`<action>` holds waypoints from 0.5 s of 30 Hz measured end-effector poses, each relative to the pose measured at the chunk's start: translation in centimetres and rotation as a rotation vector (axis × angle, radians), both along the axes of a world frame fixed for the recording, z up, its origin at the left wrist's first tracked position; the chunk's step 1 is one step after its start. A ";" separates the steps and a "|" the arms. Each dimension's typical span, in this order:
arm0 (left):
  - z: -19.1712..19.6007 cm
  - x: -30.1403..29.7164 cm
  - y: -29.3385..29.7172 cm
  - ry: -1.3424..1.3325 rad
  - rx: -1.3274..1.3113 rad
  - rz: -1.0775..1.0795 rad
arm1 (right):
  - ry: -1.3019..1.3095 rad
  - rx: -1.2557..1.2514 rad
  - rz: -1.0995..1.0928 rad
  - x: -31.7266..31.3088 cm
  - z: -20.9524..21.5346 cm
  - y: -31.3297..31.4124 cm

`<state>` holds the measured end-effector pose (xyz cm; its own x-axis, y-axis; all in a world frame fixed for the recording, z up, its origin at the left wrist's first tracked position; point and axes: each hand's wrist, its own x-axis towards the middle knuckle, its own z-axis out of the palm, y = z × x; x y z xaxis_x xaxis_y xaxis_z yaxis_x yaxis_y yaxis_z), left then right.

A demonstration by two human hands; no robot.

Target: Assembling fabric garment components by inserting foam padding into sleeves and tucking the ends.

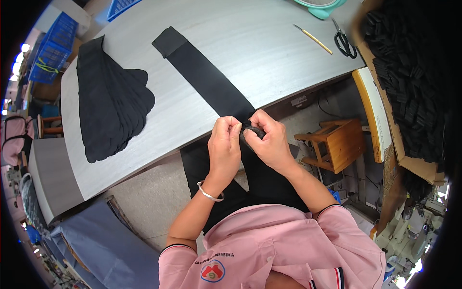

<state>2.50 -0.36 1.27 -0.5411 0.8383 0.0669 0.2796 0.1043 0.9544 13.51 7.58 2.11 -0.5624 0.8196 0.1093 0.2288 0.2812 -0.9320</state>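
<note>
A long black sock (pixel 207 74) lies over the table's near edge, its cuff flat on the tabletop and its near end in my hands. My left hand (pixel 225 139) pinches that end, fingers closed on the cloth. Close beside it, my right hand (pixel 269 142) is closed on the same end, where a bunched dark bit shows between the fingers. What lies under my fingertips is partly hidden. On the left of the table a fanned stack of black socks (pixel 108 103) rests with the cuffs together at the far end.
Scissors (pixel 344 42) and a yellow-handled pointed tool (pixel 314 39) lie at the table's (pixel 269 53) far right, near a mint-green round frame (pixel 322 7). A cardboard box (pixel 423 166) of black pieces stands right. A wooden stool (pixel 334 144) is below the table; blue crates (pixel 53 48) stand far left.
</note>
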 end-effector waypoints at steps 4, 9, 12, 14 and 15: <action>-0.4 0.5 0.2 0.087 0.084 0.070 | 0.005 -0.008 -0.004 0.3 -0.4 0.1; 0.6 -1.2 -0.3 -0.250 -0.065 -0.068 | 0.168 -0.233 0.168 1.8 0.1 1.7; 1.1 -2.9 -0.3 -0.517 -0.160 -0.237 | 0.154 -0.279 0.243 2.9 -0.1 2.6; 1.2 -3.3 -0.1 -0.684 -0.147 -0.338 | 0.136 -0.268 0.257 2.9 0.1 2.8; 1.5 -3.2 0.1 -0.686 -0.148 -0.340 | 0.136 -0.268 0.274 3.0 0.2 2.9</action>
<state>-0.74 -0.26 2.74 -0.1328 0.9396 -0.3155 -0.3284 0.2586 0.9084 16.49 10.46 2.32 -0.7592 0.6509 0.0002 0.0492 0.0577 -0.9971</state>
